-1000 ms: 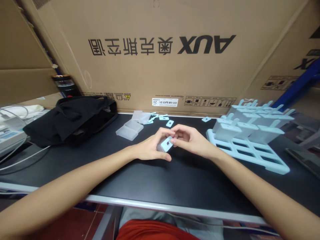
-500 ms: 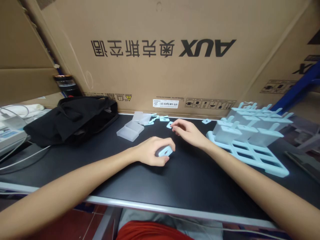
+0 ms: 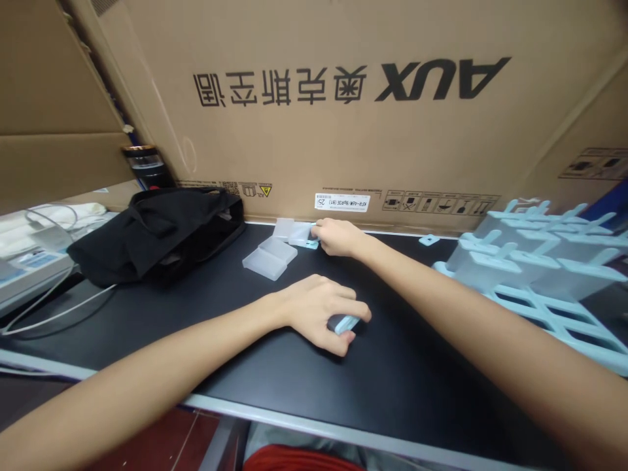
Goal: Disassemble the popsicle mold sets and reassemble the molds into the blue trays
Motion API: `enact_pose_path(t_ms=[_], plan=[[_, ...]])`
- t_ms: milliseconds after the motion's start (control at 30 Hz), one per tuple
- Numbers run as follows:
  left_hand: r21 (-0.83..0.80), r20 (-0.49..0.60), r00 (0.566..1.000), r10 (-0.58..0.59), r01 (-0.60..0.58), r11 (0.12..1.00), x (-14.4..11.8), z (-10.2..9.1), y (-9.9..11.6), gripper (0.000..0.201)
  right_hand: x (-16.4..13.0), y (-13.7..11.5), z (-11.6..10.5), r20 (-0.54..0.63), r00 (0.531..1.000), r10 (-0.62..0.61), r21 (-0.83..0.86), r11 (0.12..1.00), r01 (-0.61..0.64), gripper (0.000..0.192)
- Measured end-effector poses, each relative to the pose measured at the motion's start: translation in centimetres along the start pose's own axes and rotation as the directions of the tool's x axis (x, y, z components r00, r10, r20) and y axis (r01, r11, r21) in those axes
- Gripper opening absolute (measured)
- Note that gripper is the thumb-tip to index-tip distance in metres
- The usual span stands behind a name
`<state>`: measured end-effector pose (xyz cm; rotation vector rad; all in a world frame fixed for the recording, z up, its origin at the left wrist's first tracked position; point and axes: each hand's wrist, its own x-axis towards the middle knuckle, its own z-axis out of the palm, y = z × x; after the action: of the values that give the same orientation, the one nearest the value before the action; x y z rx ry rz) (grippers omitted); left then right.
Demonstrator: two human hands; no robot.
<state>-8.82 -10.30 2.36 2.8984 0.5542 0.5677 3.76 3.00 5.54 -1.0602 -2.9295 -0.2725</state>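
Observation:
My left hand (image 3: 326, 313) is closed around a popsicle mould (image 3: 347, 323), its light-blue rim facing right and its body mostly covered by the palm and fingers. Farther back, my right hand (image 3: 338, 237) has its fingers drawn together over small light-blue popsicle-mould parts (image 3: 312, 244). Whatever the fingertips hold there is hidden. Just left of that hand lie translucent mould cups (image 3: 271, 257). On the right stands a light-blue rack (image 3: 564, 307) with several filled-in slots, where popsicle moulds (image 3: 490, 265) stand with their stick handles up.
A loose light-blue lid (image 3: 429, 240) lies near the back edge of the black table (image 3: 392, 386). On the left are a black bag (image 3: 161, 232), a dark flask (image 3: 147, 167) and white cables (image 3: 63, 320). A big cardboard box (image 3: 314, 144) walls off the back.
My right hand has moved left from a loose lid to the small light-blue parts beside the cups. My left hand keeps hold of the mould. The camera view has turned slightly left.

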Motion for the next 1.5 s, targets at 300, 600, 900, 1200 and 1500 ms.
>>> enact_pose_path(t_ms=[300,600,900,1200,1500], plan=[[-0.112,-0.018,1.0,-0.007,0.005,0.994,-0.2,-0.1,-0.5,0.028,-1.8,-0.2,-0.7,0.01,1.0,0.01,-0.133,0.991,-0.008,0.022],[-0.407,-0.219,0.975,-0.048,-0.047,0.912,-0.4,-0.4,-1.6,0.024,-8.8,0.9,-6.0,-0.383,0.923,0.02,0.244,0.966,0.08,0.016],[-0.477,-0.179,0.978,-0.11,0.012,0.879,-0.4,-0.5,-1.4,0.029,-17.8,-1.2,-7.1,-0.596,0.8,0.069,0.604,0.695,0.39,0.008],[-0.496,-0.159,0.972,-0.174,0.074,0.865,-0.1,-0.4,-0.6,0.025,-17.2,-2.3,-6.1,-0.556,0.829,-0.06,0.544,0.728,0.418,0.012],[-0.531,-0.16,0.968,-0.192,0.08,0.843,-0.1,-0.2,-0.8,0.035,-17.4,-1.6,-6.1,-0.575,0.817,-0.041,0.463,0.807,0.366,0.01]])
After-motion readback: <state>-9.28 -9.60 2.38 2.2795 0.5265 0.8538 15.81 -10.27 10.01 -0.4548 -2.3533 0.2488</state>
